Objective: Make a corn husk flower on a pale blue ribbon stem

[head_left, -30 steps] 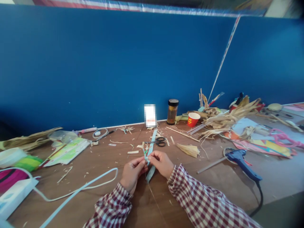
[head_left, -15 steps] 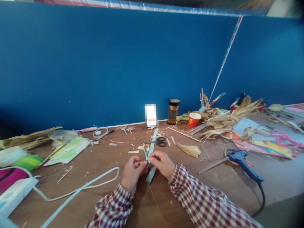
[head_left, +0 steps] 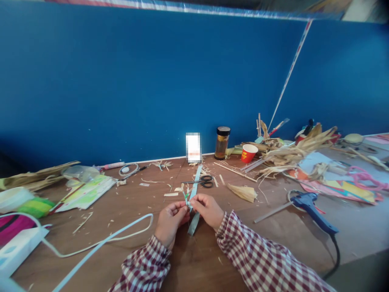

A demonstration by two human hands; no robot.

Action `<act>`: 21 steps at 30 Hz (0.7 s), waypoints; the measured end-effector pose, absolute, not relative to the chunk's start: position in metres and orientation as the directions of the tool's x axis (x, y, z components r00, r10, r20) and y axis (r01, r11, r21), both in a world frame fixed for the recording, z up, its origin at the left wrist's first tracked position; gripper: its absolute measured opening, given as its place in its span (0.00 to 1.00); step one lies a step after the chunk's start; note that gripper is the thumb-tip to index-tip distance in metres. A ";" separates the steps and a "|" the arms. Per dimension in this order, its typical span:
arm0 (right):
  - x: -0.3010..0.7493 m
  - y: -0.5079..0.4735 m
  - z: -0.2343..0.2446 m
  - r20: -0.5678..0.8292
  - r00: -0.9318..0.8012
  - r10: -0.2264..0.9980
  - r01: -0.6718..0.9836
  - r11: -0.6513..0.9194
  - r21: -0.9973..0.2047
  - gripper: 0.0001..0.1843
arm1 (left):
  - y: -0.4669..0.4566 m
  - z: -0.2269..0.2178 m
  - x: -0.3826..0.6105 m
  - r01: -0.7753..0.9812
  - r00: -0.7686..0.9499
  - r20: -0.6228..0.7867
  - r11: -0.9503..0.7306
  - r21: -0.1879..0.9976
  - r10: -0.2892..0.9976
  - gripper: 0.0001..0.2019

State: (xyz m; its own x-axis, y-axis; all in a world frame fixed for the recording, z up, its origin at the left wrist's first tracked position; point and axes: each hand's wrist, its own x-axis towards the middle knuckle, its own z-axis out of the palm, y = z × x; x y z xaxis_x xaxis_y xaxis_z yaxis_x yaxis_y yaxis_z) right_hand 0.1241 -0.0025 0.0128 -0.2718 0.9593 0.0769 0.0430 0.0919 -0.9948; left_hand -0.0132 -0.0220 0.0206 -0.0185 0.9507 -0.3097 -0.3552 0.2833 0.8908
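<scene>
Between my two hands, at the middle of the table, is a small pale corn-husk flower [head_left: 182, 190] with a green part below its petals. My left hand [head_left: 170, 221] is closed, thumb and fingers pinching the lower end of the flower. With a pinch of its own, my right hand [head_left: 209, 210] grips the same spot from the other side; the fingertips hide what exactly lies between them. A light blue strip [head_left: 197, 174] runs lengthwise behind the fingers, its near end below them. Black-handled scissors [head_left: 207, 181] lie across the strip, just beyond my hands.
A blue glue gun [head_left: 313, 209] lies to the right, with dry husks [head_left: 282, 156] behind it. A red paper cup [head_left: 249, 154] and a lidded jar [head_left: 222, 144] stand near the blue partition. On the left are a white power strip [head_left: 21, 253] and its cable.
Both hands stay almost in place, still pinching. The flower has tilted slightly to the left, and the near end of the blue strip has shifted a little.
</scene>
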 end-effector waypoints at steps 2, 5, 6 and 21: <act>0.124 -0.004 0.014 0.080 -0.272 0.959 0.037 0.094 -0.995 0.11 | -0.023 0.021 -0.013 -0.359 -0.011 -0.314 0.289 0.887 0.949 0.18; 0.124 -0.004 0.014 0.083 -0.274 0.958 0.026 0.094 -0.995 0.10 | -0.023 0.022 -0.013 -0.363 -0.006 -0.322 0.298 0.883 0.947 0.17; 0.124 -0.004 0.014 0.082 -0.274 0.958 0.026 0.093 -0.995 0.10 | -0.023 0.022 -0.013 -0.362 -0.011 -0.324 0.298 0.883 0.946 0.17; 0.125 -0.004 0.017 0.095 -0.275 0.957 0.040 0.111 -0.993 0.10 | -0.024 0.023 -0.014 -0.357 0.019 -0.342 0.326 0.875 0.940 0.16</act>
